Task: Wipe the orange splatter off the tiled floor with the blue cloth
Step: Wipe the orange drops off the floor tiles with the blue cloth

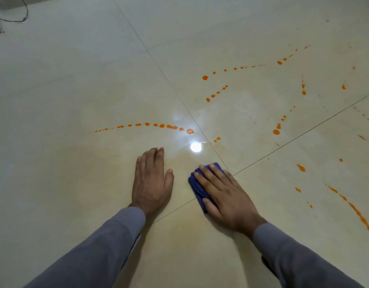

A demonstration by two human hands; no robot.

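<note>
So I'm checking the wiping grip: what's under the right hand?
The folded blue cloth lies under the right hand, pressed flat on the tiled floor. Its edges show past the fingers and thumb; the floor beneath it is covered.

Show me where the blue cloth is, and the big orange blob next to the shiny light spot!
blue cloth (197,189): head view, on the bare fold left of the right hand's fingers.
big orange blob (190,131): head view, on its middle, at the right end of the dotted trail.
</note>
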